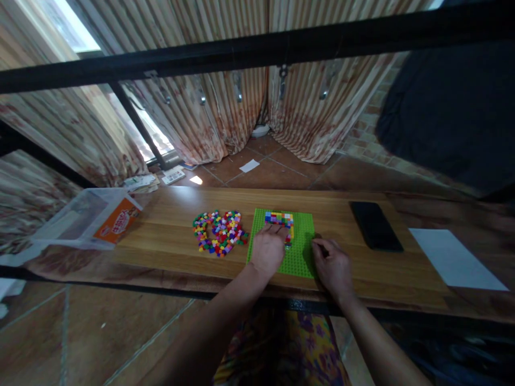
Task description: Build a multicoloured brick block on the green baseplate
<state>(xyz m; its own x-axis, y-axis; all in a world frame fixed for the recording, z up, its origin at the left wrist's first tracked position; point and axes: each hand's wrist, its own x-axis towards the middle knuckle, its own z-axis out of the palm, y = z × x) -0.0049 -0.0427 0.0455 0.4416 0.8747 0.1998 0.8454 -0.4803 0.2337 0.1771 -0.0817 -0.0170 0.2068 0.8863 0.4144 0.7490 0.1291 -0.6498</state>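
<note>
A green studded baseplate (300,262) lies on the wooden board, with a band of small multicoloured toy bricks (279,216) fixed along its upper part and down one side. My left hand (267,249) reaches over the plate from the near side, its bent fingers down at the bricks. Its fingertips are partly hidden, so anything between them does not show. At the plate's right edge rests my right hand (333,266), with thumb and fingers curled together; what they hold, if anything, is too small to make out. Left of the plate lies a loose pile of bricks (219,233).
A dark phone-like slab (376,225) lies on the wooden board (164,241) to the right, with a white sheet (458,257) beyond. At the left end stands a clear plastic box (86,214) with an orange label. A black metal bar (225,51) crosses above the far side.
</note>
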